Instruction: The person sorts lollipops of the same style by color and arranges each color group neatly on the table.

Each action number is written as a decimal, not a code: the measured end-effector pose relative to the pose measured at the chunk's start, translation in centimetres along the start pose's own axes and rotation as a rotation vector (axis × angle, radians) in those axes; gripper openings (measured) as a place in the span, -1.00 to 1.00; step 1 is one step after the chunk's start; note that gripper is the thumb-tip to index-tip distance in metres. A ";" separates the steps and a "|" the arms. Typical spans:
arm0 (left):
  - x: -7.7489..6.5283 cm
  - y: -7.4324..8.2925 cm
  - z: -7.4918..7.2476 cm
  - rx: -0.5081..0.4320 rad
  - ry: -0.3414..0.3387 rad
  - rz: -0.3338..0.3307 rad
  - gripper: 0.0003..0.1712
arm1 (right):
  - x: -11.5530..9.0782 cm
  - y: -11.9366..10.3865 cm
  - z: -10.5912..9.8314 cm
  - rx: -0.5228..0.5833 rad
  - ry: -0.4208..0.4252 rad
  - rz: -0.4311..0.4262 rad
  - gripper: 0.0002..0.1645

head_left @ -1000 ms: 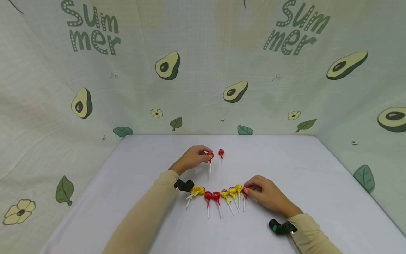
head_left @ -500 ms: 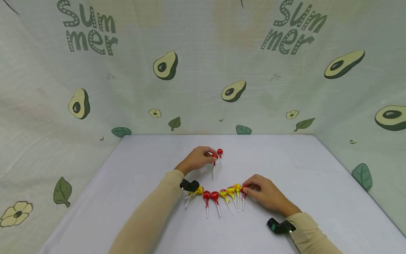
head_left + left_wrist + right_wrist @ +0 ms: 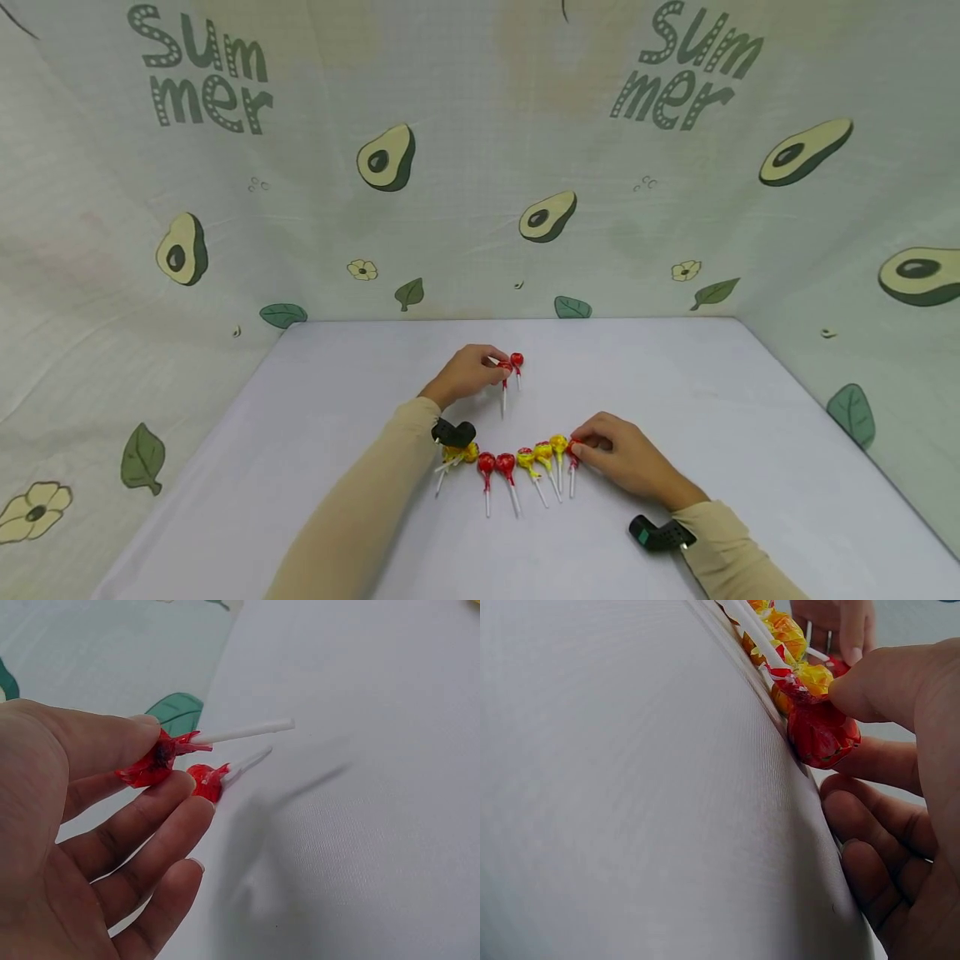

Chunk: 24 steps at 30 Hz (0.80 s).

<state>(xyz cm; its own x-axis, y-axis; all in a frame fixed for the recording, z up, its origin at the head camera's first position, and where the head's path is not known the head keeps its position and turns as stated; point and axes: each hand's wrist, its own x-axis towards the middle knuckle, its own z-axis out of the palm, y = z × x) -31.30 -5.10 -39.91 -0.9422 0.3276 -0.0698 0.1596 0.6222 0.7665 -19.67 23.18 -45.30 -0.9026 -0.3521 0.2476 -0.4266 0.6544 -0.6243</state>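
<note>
The left hand [image 3: 467, 372] was over the far part of the white table [image 3: 637, 367]. Between its thumb and index finger it pinched the wrapped ball of a red lollipop with a white stick [image 3: 150, 768]; its other fingers were loosely bent and held nothing. In the left wrist view, the stick and its shadow were apart, so this lollipop seemed to be raised above the surface.

The most important relation was there: a second red lollipop with a white stick [image 3: 517, 360] lay on the table just beside the held one, to its right and a little farther from the person. Both sticks pointed back toward the person, and their long axes were almost parallel. I cannot tell whether the two wrapped balls touched. The left hand was clearly the nearer one to this lollipop; the right hand [image 3: 628, 457] was well apart, closer to the person.

The right hand pinched with thumb and index finger another red-wrapped lollipop [image 3: 823, 736], at the right end of a curved row. Next to it in this row were three yellow-wrapped lollipops [image 3: 543, 451], then two red-wrapped lollipops [image 3: 506, 462], and at the left more yellow-wrapped sweets [image 3: 470, 452], partly hidden by the black wrist camera [image 3: 453, 433].
</note>
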 end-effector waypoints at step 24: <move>2.7 0.4 0.1 0.134 0.063 -0.125 -0.69 | 0.0 0.3 -0.1 -0.007 -0.004 -0.005 -0.88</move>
<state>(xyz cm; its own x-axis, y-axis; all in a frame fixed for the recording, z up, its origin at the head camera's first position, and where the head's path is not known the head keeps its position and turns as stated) -33.81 -3.91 -39.84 -0.9731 0.1993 -0.1158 0.0740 0.7460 0.6618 -19.79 23.47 -45.46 -0.9003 -0.3579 0.2477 -0.4313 0.6574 -0.6179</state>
